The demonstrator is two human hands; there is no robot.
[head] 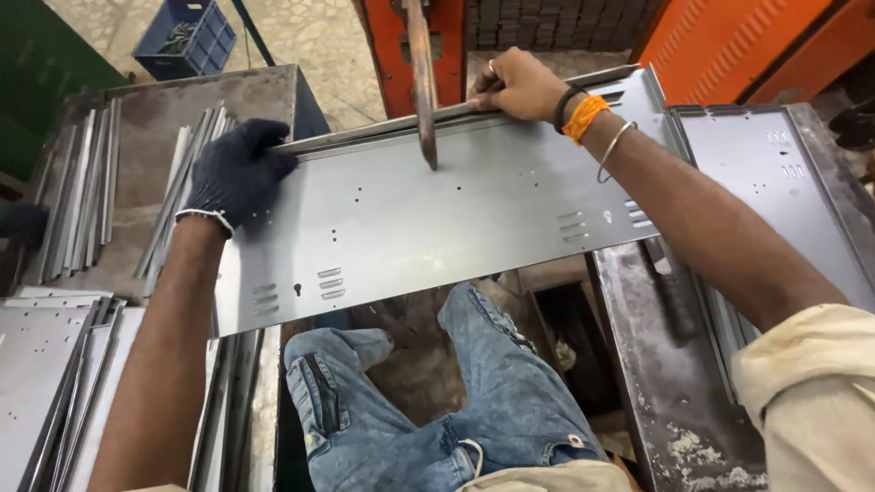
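Note:
A long grey sheet-metal panel (437, 219) with punched slots and small holes lies across my lap, its far edge folded up. My left hand (235, 173), in a dark knitted glove, grips the panel's far left edge. My right hand (518, 87), bare with a ring, a black and orange wristband and a metal bangle, grips the folded far edge further right. A rusty pointed metal rod (422, 82) comes down from the orange machine and touches the panel between my hands.
An orange machine frame (437, 46) stands behind the panel. Several narrow metal strips (82, 191) lie on the left table, more panels (36, 364) are stacked at lower left, and another panel (775, 173) rests at right. A blue crate (187, 36) sits on the floor.

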